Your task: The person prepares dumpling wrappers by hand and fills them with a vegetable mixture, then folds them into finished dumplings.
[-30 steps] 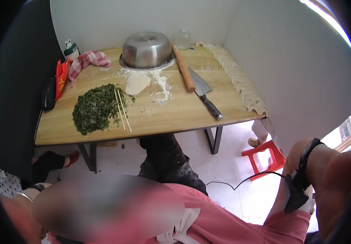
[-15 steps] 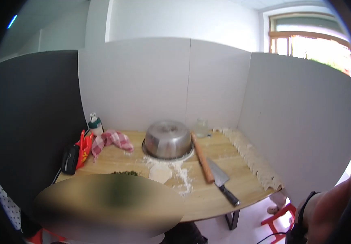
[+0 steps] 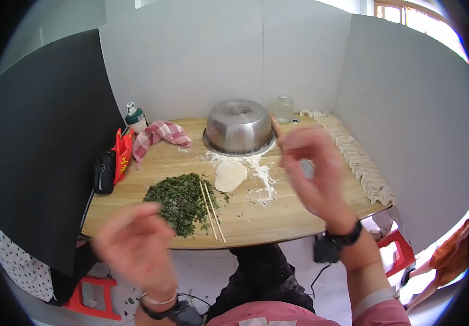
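— Two hands up, holding anything?
— No. Near left, the left hand (image 3: 136, 244) is loosely spread and empty, just before the chopped greens (image 3: 179, 200). Farther right, the right hand (image 3: 316, 176) hangs half-curled, empty, above the table (image 3: 278, 217).

Colours on the pale wooden table (image 3: 294, 214)

Dark green chopped greens (image 3: 180, 200) lie beside light tan chopsticks (image 3: 211, 211); a white dough round (image 3: 229, 175) sits in white flour (image 3: 261, 176). Far back stands a silver steel bowl (image 3: 239, 125), with a red-and-white checked cloth (image 3: 158, 135) to its left, then a bright red bag (image 3: 121, 154). Pale cream dumplings (image 3: 362, 165) line the right edge. A black watch (image 3: 344, 237) rings the right wrist.
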`<act>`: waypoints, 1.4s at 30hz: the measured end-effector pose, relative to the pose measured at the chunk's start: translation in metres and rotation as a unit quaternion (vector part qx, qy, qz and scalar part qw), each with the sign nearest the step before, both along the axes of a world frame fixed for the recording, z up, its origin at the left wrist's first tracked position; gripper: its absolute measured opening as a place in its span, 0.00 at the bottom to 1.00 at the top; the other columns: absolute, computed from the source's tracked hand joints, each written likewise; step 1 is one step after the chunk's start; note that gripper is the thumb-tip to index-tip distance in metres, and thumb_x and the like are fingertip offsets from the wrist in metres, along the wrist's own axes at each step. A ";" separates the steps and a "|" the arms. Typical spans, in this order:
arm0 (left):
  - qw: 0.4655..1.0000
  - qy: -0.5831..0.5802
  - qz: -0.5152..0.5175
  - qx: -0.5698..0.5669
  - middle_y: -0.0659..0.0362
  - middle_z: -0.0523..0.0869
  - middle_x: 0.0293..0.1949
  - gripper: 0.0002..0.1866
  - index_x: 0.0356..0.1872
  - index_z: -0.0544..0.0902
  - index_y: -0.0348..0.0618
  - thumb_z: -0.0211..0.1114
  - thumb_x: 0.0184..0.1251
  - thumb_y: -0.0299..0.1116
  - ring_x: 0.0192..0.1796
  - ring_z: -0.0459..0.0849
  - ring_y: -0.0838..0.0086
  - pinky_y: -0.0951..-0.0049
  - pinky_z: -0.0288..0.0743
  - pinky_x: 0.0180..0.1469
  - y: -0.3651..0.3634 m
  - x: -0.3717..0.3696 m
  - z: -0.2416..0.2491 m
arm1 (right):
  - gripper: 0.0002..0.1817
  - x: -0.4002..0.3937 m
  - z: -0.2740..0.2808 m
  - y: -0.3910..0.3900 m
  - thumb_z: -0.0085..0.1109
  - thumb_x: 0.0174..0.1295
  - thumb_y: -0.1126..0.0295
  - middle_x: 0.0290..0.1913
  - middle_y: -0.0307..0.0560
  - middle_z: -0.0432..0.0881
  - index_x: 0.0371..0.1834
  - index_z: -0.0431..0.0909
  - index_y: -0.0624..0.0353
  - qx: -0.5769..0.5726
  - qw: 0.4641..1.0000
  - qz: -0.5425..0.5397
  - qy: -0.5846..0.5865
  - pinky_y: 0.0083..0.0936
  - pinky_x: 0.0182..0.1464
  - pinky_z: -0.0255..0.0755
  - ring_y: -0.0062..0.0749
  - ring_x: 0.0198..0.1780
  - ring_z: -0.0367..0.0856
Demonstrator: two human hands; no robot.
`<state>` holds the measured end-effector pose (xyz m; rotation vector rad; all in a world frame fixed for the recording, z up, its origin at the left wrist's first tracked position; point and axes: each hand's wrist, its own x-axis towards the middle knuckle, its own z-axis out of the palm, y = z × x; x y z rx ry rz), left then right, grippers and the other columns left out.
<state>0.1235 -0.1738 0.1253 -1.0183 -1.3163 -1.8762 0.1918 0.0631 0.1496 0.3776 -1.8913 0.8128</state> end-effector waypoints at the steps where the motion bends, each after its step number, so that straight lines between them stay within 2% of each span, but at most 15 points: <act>1: 0.997 -0.051 -0.044 -0.041 0.55 0.79 0.43 0.13 0.49 0.71 0.39 0.55 0.63 0.20 0.29 0.73 0.82 0.84 0.69 0.32 0.009 -0.014 -0.025 | 0.10 -0.025 -0.017 0.007 0.55 0.55 0.83 0.41 0.45 0.74 0.40 0.71 0.63 -0.031 0.997 -0.022 -0.070 0.20 0.33 0.72 0.26 0.36 0.78; 4: 0.964 -0.200 -0.115 -0.131 0.57 0.80 0.40 0.11 0.47 0.72 0.39 0.53 0.65 0.17 0.29 0.73 0.83 0.84 0.70 0.32 0.028 -0.043 -0.087 | 0.08 -0.092 -0.081 0.042 0.54 0.56 0.79 0.38 0.51 0.76 0.39 0.72 0.63 -0.042 0.972 -0.067 -0.223 0.30 0.39 0.74 0.38 0.37 0.79; 5: 0.953 -0.229 -0.134 -0.147 0.58 0.81 0.40 0.10 0.46 0.73 0.38 0.53 0.66 0.17 0.30 0.73 0.84 0.84 0.70 0.33 0.032 -0.049 -0.102 | 0.08 -0.108 -0.099 0.050 0.54 0.56 0.79 0.38 0.51 0.76 0.39 0.72 0.63 -0.047 0.972 -0.063 -0.221 0.30 0.39 0.74 0.38 0.37 0.79; 7: 0.944 -0.260 -0.132 -0.157 0.58 0.81 0.39 0.08 0.44 0.74 0.38 0.54 0.66 0.18 0.30 0.73 0.85 0.84 0.70 0.33 0.035 -0.057 -0.121 | 0.12 -0.135 -0.126 0.059 0.52 0.56 0.79 0.40 0.51 0.79 0.44 0.74 0.60 0.054 0.940 -0.123 -0.313 0.32 0.45 0.74 0.43 0.41 0.80; 11: 0.922 -0.325 -0.143 -0.156 0.59 0.81 0.37 0.05 0.42 0.75 0.38 0.54 0.68 0.20 0.30 0.74 0.85 0.85 0.70 0.33 0.046 -0.070 -0.128 | 0.15 -0.172 -0.149 0.060 0.50 0.55 0.80 0.45 0.55 0.79 0.46 0.76 0.60 0.117 0.938 -0.086 -0.315 0.37 0.51 0.71 0.50 0.47 0.77; 13: 0.921 -0.327 -0.145 -0.153 0.59 0.81 0.37 0.05 0.42 0.75 0.37 0.54 0.68 0.20 0.30 0.74 0.85 0.85 0.70 0.33 0.051 -0.077 -0.131 | 0.16 -0.190 -0.158 0.060 0.52 0.51 0.82 0.45 0.54 0.80 0.45 0.78 0.62 0.126 0.931 -0.054 -0.339 0.38 0.55 0.70 0.50 0.52 0.76; 16: 0.923 -0.323 -0.139 -0.157 0.59 0.81 0.37 0.05 0.42 0.75 0.37 0.55 0.68 0.20 0.30 0.74 0.85 0.85 0.70 0.33 0.059 -0.084 -0.130 | 0.19 -0.206 -0.165 0.064 0.54 0.48 0.83 0.45 0.53 0.80 0.46 0.78 0.60 0.171 0.937 0.022 -0.304 0.37 0.55 0.70 0.49 0.51 0.76; 20: 0.927 -0.321 -0.126 -0.149 0.59 0.81 0.36 0.04 0.41 0.75 0.37 0.55 0.68 0.21 0.29 0.73 0.85 0.85 0.70 0.33 0.066 -0.089 -0.130 | 0.19 -0.204 -0.160 0.063 0.48 0.53 0.82 0.46 0.52 0.80 0.48 0.78 0.59 0.207 0.915 0.016 -0.345 0.37 0.56 0.69 0.49 0.52 0.74; 23: 0.930 -0.309 -0.116 -0.159 0.60 0.81 0.35 0.05 0.41 0.75 0.37 0.54 0.67 0.20 0.29 0.73 0.85 0.84 0.70 0.33 0.065 -0.091 -0.133 | 0.17 -0.203 -0.156 0.060 0.49 0.53 0.81 0.46 0.52 0.79 0.46 0.79 0.59 0.205 0.925 -0.027 -0.318 0.37 0.55 0.69 0.48 0.52 0.74; 27: 0.936 -0.297 -0.078 -0.174 0.60 0.81 0.35 0.05 0.41 0.75 0.37 0.54 0.67 0.19 0.30 0.74 0.85 0.85 0.70 0.33 0.063 -0.086 -0.149 | 0.16 -0.204 -0.155 0.060 0.53 0.50 0.78 0.45 0.51 0.79 0.43 0.81 0.58 0.241 0.896 -0.029 -0.371 0.37 0.55 0.69 0.47 0.52 0.73; 29: 0.941 -0.236 -0.015 -0.243 0.61 0.82 0.35 0.05 0.40 0.76 0.37 0.54 0.66 0.19 0.30 0.75 0.85 0.84 0.70 0.33 0.060 -0.081 -0.153 | 0.15 -0.206 -0.155 0.061 0.53 0.51 0.77 0.45 0.51 0.78 0.42 0.81 0.58 0.263 0.887 -0.032 -0.377 0.37 0.55 0.69 0.48 0.52 0.73; 30: 0.955 -0.217 0.009 -0.204 0.61 0.80 0.29 0.05 0.36 0.79 0.37 0.58 0.61 0.18 0.25 0.75 0.83 0.83 0.67 0.25 0.064 -0.079 -0.153 | 0.14 -0.207 -0.155 0.062 0.55 0.49 0.76 0.44 0.51 0.78 0.41 0.80 0.58 0.265 0.881 -0.033 -0.390 0.37 0.54 0.70 0.48 0.52 0.73; 33: 0.957 -0.182 0.040 -0.220 0.60 0.80 0.29 0.05 0.36 0.79 0.37 0.58 0.61 0.18 0.25 0.75 0.82 0.82 0.67 0.25 0.061 -0.070 -0.146 | 0.13 -0.209 -0.145 0.060 0.58 0.47 0.75 0.43 0.51 0.78 0.39 0.79 0.58 0.273 0.873 -0.026 -0.404 0.37 0.53 0.70 0.49 0.51 0.74; 37: 0.955 -0.170 0.045 -0.240 0.60 0.83 0.29 0.04 0.36 0.78 0.38 0.58 0.62 0.19 0.27 0.78 0.82 0.83 0.70 0.28 0.060 -0.071 -0.145 | 0.12 -0.208 -0.142 0.064 0.61 0.47 0.74 0.40 0.49 0.76 0.37 0.75 0.57 0.245 0.883 0.034 -0.400 0.39 0.51 0.70 0.49 0.48 0.75; 42: 0.955 -0.156 0.053 -0.248 0.60 0.82 0.29 0.04 0.36 0.78 0.37 0.58 0.62 0.19 0.26 0.77 0.81 0.82 0.70 0.27 0.059 -0.073 -0.148 | 0.12 -0.203 -0.138 0.062 0.61 0.48 0.74 0.41 0.49 0.77 0.37 0.77 0.56 0.264 0.882 0.002 -0.389 0.38 0.50 0.71 0.48 0.46 0.77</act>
